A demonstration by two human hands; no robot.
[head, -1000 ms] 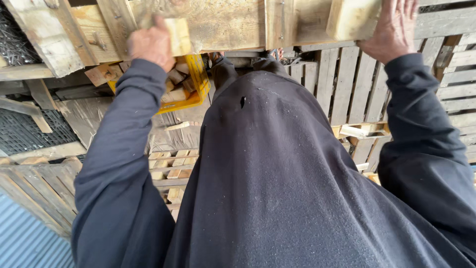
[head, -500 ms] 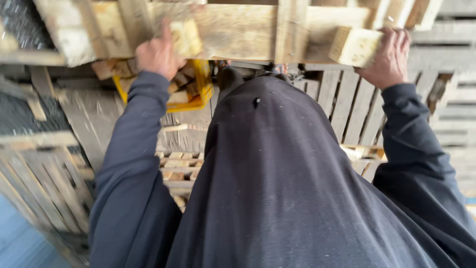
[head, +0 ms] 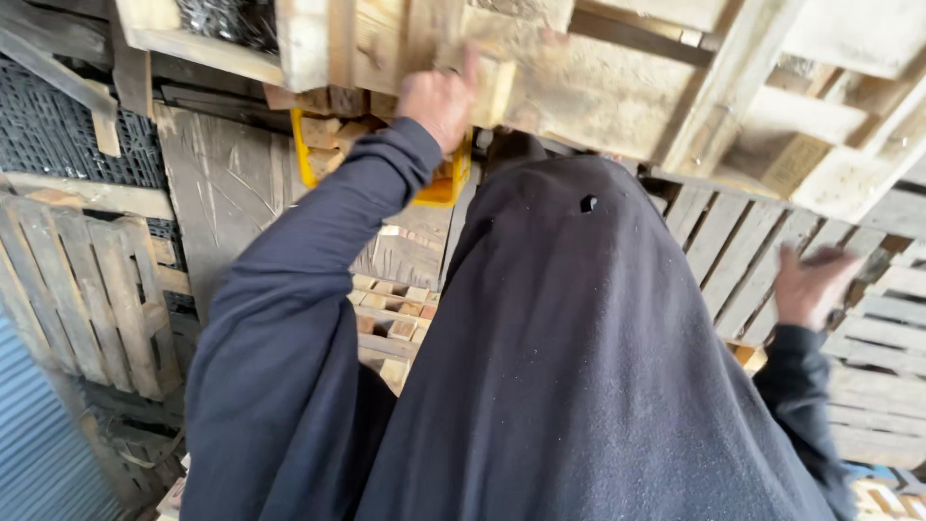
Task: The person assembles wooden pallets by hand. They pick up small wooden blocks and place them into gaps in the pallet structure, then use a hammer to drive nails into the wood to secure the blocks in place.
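Note:
A pale wooden pallet [head: 617, 87] is raised in front of me across the top of the view, tilting down to the right. My left hand [head: 442, 96] grips one of its blocks near the middle, arm stretched up in a dark sleeve. My right hand [head: 812, 285] is lower on the right, off the pallet, fingers spread and blurred, holding nothing. My dark hooded top [head: 579, 367] fills the middle and hides what lies below.
A yellow crate [head: 439, 183] with wood blocks sits behind my left arm. More pallets lean at the left [head: 87, 299] and lie flat at the right [head: 868, 338]. Black mesh [head: 58, 135] and a blue corrugated sheet [head: 39, 434] are at the left.
My right hand has let go of the pallet's block and dropped down to the right. The pallet has tilted and shifted. My left hand stays on its block.

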